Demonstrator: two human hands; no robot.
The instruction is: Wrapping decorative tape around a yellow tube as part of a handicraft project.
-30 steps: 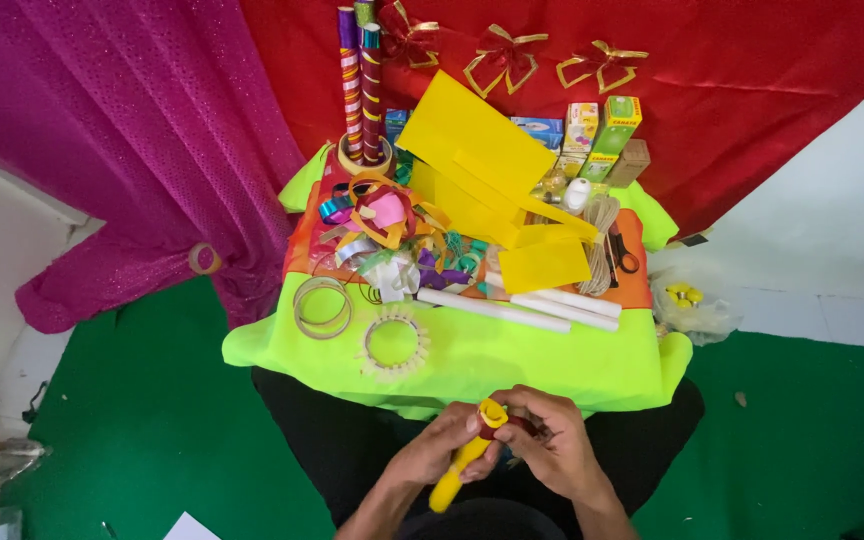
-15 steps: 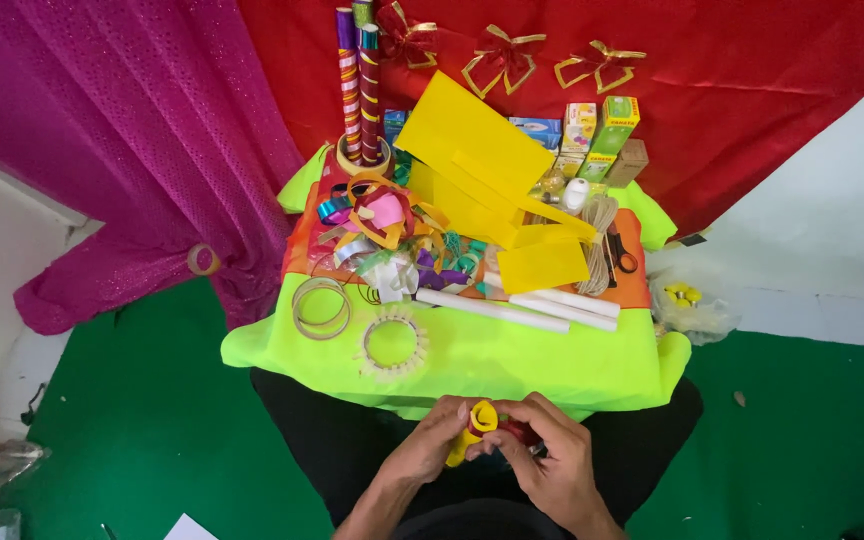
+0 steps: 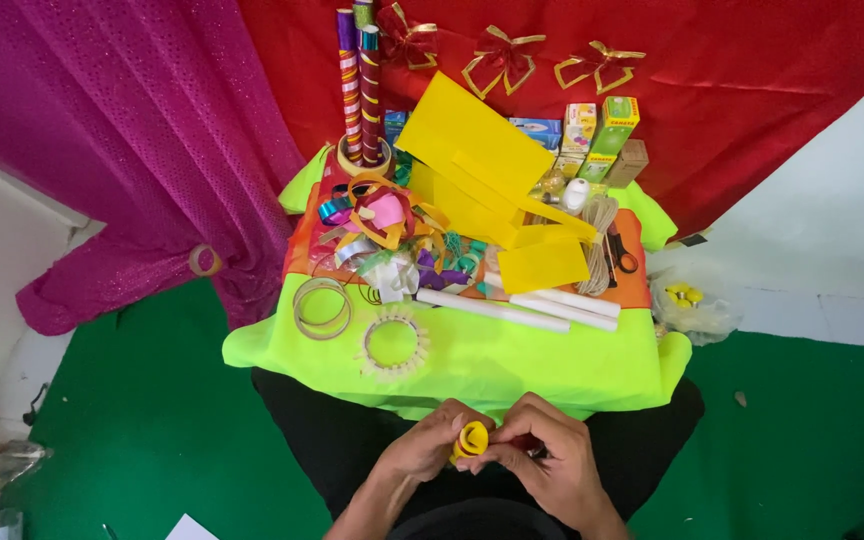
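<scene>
Change: a second ago the yellow paper strip [image 3: 471, 440] hung long and slanted down from the hands; half a second ago it was shorter; now it is wound into a small coil, so the rolling looks nearly complete.
Left hand [image 3: 429, 445]: fingers closed on the coil's left side, pinching it.
Right hand [image 3: 542, 458]: fingers closed on the coil's right side, thumb pressed at its edge; both hands meet around it.
Coil position: between the two sets of fingertips, over the lap, just below the near edge of the lime-green table cloth [image 3: 512, 365].
On the cloth: toothed paper ring [image 3: 393, 344], tape rings [image 3: 321, 307], white rolled sticks [image 3: 522, 306], yellow paper sheets [image 3: 477, 160] further back.
</scene>
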